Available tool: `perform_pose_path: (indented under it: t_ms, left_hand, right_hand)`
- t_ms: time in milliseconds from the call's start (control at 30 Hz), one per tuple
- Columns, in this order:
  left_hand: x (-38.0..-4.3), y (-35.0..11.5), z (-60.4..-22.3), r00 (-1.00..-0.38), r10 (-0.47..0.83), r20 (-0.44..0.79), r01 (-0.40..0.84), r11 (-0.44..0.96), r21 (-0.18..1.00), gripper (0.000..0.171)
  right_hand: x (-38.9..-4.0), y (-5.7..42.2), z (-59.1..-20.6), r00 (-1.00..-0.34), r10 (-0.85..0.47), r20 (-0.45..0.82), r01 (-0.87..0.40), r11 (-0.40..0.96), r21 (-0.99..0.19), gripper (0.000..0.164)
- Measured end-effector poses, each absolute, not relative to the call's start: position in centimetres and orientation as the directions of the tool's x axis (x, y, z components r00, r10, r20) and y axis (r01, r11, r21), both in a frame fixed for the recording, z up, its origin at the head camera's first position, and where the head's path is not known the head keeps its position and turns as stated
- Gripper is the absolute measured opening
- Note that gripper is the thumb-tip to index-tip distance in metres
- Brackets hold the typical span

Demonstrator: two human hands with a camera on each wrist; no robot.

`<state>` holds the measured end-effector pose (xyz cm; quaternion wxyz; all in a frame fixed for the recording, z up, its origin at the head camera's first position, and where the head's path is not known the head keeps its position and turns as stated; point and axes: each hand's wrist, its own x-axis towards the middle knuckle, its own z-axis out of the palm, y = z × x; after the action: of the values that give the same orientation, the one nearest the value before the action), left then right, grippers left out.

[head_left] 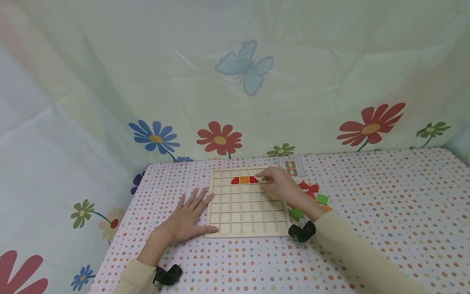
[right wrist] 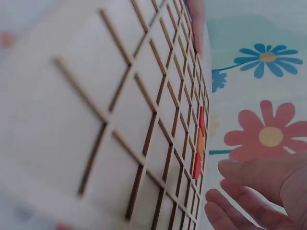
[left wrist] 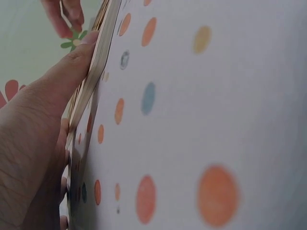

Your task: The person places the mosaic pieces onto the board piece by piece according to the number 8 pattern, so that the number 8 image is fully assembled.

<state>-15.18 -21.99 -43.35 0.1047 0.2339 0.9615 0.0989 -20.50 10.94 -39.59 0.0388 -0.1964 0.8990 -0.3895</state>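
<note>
A wooden grid board (head_left: 235,208) lies on the dotted table. In its second row from the back sit an orange square tile (head_left: 244,179), a red tile (head_left: 235,180) with a rounded corner on its left, and a second red tile (head_left: 253,179) on its right. My left hand (head_left: 187,220) is spread along the board's left edge, its thumb on the near left corner. At the right-hand red tile, my right hand (head_left: 277,183) hovers with loosely bent fingers. The right wrist view shows its thumb (right wrist: 240,170) and fingers parted, nothing between them.
Behind the board's right corner lies a printed pattern card (head_left: 300,166). Loose tiles are scattered right of the board, partly behind the right forearm: red tiles (head_left: 313,188), a green square (head_left: 322,199), a green tile (head_left: 296,214) and orange ones (head_left: 327,208). A flowered curtain (head_left: 312,81) hangs behind.
</note>
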Motion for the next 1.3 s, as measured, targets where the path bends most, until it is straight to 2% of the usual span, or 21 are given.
perform_pose_path:
  t_ms: [300,533,733,900,1167,1300]
  left_hand:
    - [-15.0,-21.9,-43.0,-0.876,0.455,-0.162,0.415,0.880,0.231,0.103]
    - [-15.3,-22.1,-42.8,-0.876,0.458,-0.154,0.420,0.879,0.227,0.103]
    - [-15.2,-22.1,-43.1,-0.877,0.454,-0.158,0.413,0.879,0.237,0.103]
    - [-15.2,-21.8,-43.4,-0.875,0.453,-0.172,0.410,0.881,0.236,0.104]
    - [-15.2,-21.8,-43.2,-0.876,0.450,-0.171,0.409,0.883,0.229,0.103]
    - [-15.3,-21.7,-43.2,-0.877,0.446,-0.177,0.407,0.887,0.218,0.104]
  right_hand:
    - [-14.9,16.3,-38.9,-0.872,-0.468,0.148,-0.460,0.675,-0.577,0.021]
    - [-12.5,21.4,-39.4,-0.891,-0.438,0.123,-0.439,0.758,-0.482,0.027]
    - [-12.6,23.1,-39.8,-0.899,-0.412,0.147,-0.432,0.780,-0.453,0.028]
    - [-13.5,22.4,-40.2,-0.859,-0.474,0.195,-0.506,0.723,-0.470,0.032]
    - [-15.4,20.7,-39.9,-0.855,-0.516,0.053,-0.478,0.743,-0.468,0.029]
    - [-15.8,20.5,-39.8,-0.857,-0.514,0.027,-0.467,0.753,-0.464,0.028]
